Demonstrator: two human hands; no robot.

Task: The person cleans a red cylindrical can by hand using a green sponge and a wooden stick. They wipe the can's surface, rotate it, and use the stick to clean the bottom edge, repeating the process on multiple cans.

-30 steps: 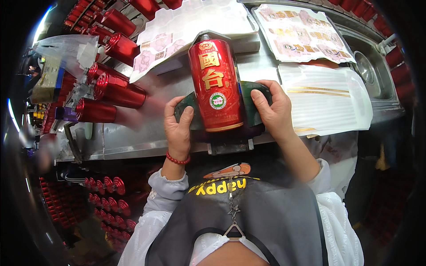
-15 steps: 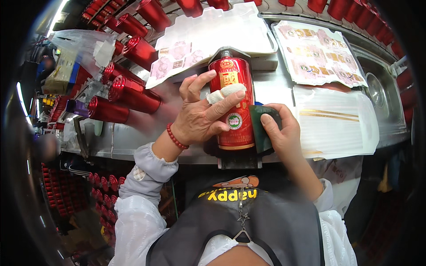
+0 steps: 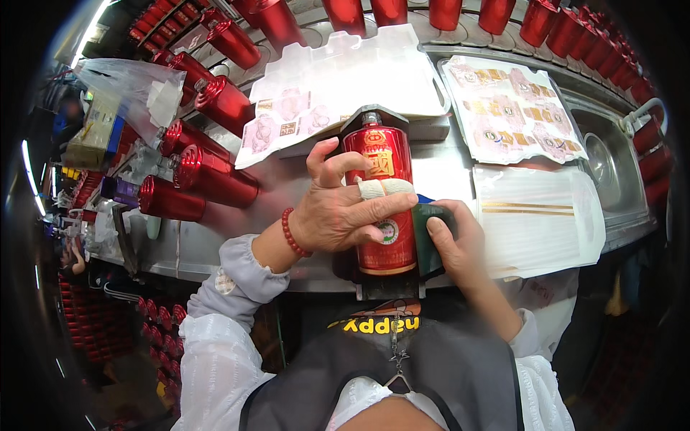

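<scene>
A red bottle (image 3: 389,258) with gold print and a round white-green emblem lies on its back in a dark holder (image 3: 392,290), neck pointing away from me. Across its middle lies my left hand (image 3: 332,215), fingers spread, one wrapped in white tape. The extended index finger rests on the bottle's front; whether a label lies beneath it I cannot tell. My right hand (image 3: 460,241) grips a flat dark green scraper (image 3: 429,241), thumb on top. The scraper's edge stands against the bottle's right side.
Behind the holder lies a white backing sheet (image 3: 345,72) with some pink labels. To the right are a sheet of pink-and-gold labels (image 3: 503,108), a sheet with gold strips (image 3: 535,244) and a metal sink (image 3: 607,161). More red bottles (image 3: 215,176) stand at left and along the back.
The whole scene sits lower in the picture as the view has shifted. My left hand has slid slightly right over the bottle; the right hand keeps the scraper at the bottle's side.
</scene>
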